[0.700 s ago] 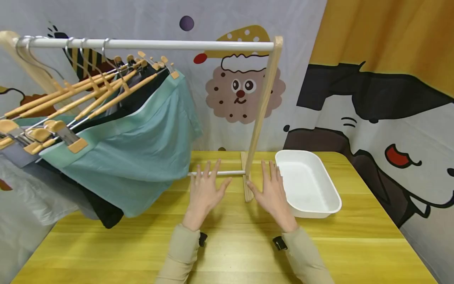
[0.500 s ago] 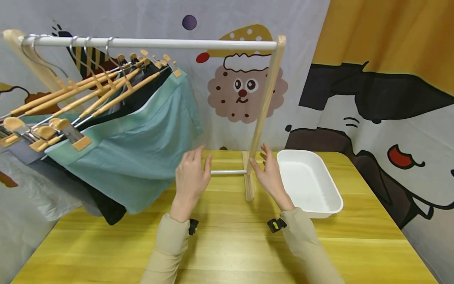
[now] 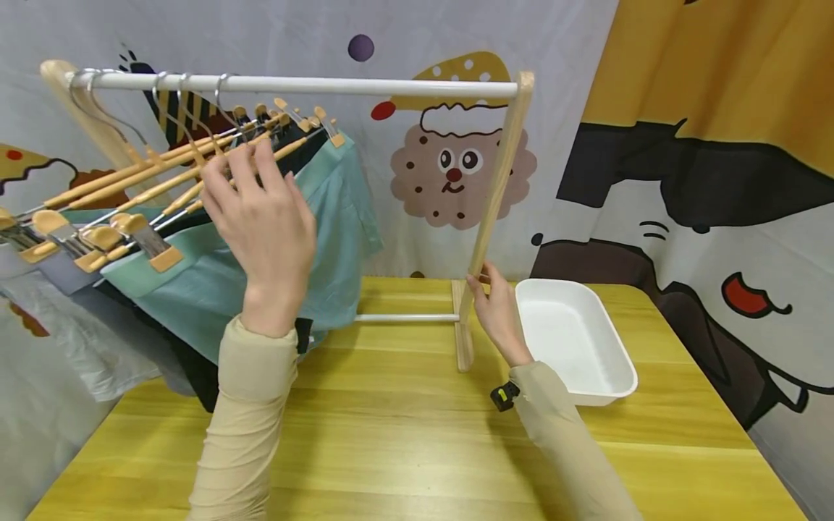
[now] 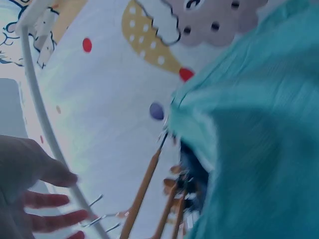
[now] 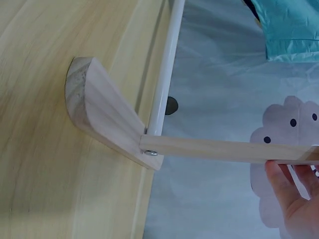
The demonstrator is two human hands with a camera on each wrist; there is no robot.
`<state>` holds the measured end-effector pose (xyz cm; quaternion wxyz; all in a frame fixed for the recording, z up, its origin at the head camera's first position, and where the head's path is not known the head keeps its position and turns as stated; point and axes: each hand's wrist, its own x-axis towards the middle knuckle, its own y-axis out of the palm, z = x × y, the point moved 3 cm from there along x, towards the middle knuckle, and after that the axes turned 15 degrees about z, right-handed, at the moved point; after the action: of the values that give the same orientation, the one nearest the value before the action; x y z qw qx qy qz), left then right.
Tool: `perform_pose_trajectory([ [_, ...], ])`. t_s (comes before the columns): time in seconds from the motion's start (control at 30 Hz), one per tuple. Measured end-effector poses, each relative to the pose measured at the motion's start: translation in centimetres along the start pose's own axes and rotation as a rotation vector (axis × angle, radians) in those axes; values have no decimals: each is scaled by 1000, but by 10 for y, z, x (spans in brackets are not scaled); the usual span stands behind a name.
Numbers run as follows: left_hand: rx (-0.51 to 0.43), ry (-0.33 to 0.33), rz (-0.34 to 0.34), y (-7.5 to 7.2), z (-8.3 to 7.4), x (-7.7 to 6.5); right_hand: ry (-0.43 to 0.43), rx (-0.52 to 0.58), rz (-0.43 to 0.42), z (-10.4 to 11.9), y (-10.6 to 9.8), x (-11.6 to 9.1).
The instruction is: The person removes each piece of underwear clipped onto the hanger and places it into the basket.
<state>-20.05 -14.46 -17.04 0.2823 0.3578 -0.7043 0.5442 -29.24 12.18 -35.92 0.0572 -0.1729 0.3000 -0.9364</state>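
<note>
My left hand [image 3: 263, 217] is raised in front of the wooden clip hangers [image 3: 163, 189], fingers loosely bent and nothing in them. In the left wrist view, its fingers [image 4: 52, 200] overlap the rack's white top rail [image 4: 42, 112] near the hanger hooks. Behind that hand hangs a teal garment [image 3: 339, 217] with a paler waistband, clipped to the nearest hanger; darker and grey garments hang behind it. At the right end of the clothes rack, my right hand [image 3: 500, 315] holds the lower part of the wooden post [image 5: 209, 149] between thumb and fingers.
A white rectangular tray [image 3: 576, 340] stands on the table just right of my right hand. The rack's wooden foot [image 3: 464, 347] and white lower rail [image 3: 404, 318] sit low at the back of the wooden table [image 3: 391, 449]. A printed curtain [image 3: 404, 253] hangs behind.
My left hand has risen leftward from above the table to the hangers. My right hand has moved from beside the post to hold it. The whole head view has shifted slightly.
</note>
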Motion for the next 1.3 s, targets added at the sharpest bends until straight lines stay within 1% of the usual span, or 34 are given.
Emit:
perform_pose_trajectory([
  [0.07, 50, -72, 58, -4, 3, 10, -3, -13, -6, 0, 0, 0],
  [0.1, 78, -106, 99, -5, 5, 14, -2, -19, -8, 0, -1, -1],
  [0.17, 136, -169, 201, -6, 9, 22, -4, -20, -4, 1, -1, -1],
  [0.23, 192, -220, 322, -6, 15, 28, 0, -24, 5, 1, -1, -1],
  [0.3, 239, -253, 440, -4, 21, 32, 0, -25, 16, 1, 1, -1],
  [0.33, 250, -262, 484, -2, 23, 33, 1, -26, 18, 0, 1, -1],
  [0.37, 258, -267, 523, 0, 25, 34, 2, -27, 18, -1, 1, 0],
  [0.43, 256, -273, 556, 4, 28, 36, 4, -29, 20, -3, 1, 0],
  [0.57, 225, -264, 529, 8, 31, 36, 7, -37, 19, -4, 2, 1],
  [0.8, 169, -241, 454, 8, 28, 37, 14, -40, 9, -3, 1, 2],
  [1.0, 162, -217, 397, 4, 25, 37, 11, -51, 11, -3, 1, 2],
  [1.1, 143, -207, 363, 2, 24, 37, 6, -61, 10, -2, 1, 1],
  [1.3, 98, -186, 322, -4, 20, 37, 4, -55, 15, -4, 0, 1],
])
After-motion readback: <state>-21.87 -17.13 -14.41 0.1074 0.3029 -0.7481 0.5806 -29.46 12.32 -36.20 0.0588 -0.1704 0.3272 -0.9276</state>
